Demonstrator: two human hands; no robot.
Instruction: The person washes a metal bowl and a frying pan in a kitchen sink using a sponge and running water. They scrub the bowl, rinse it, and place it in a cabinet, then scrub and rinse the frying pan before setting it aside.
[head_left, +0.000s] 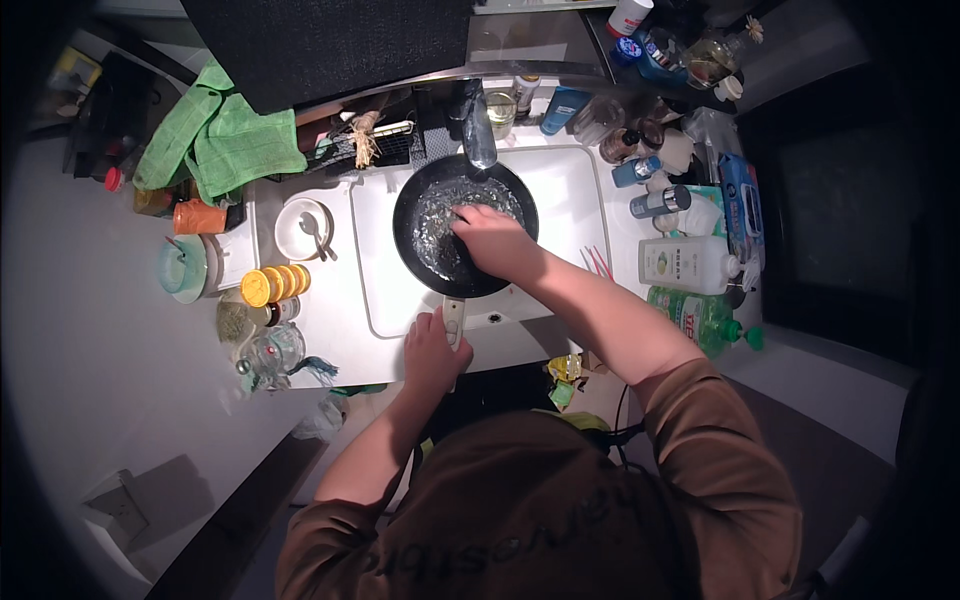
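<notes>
A black frying pan (403, 225) with a pale handle (452, 319) is over the white sink basin (577, 195). My left hand (433, 352) grips that handle near the counter's front edge. Inside the pan, my right hand (491, 240) reaches down with its fingers bent. Whether those fingers hold anything is hidden from above. Rippling, glinting water covers the pan's bottom. A shiny faucet spout (480, 139) points down at the pan's far rim.
Left of the basin stand a white bowl (289, 232) with a spoon (311, 229), yellow lids (274, 285) and jars. Green towels (244, 150) hang at the back left. A white bottle (682, 265), a green soap bottle (682, 315) and several toiletries line the right side.
</notes>
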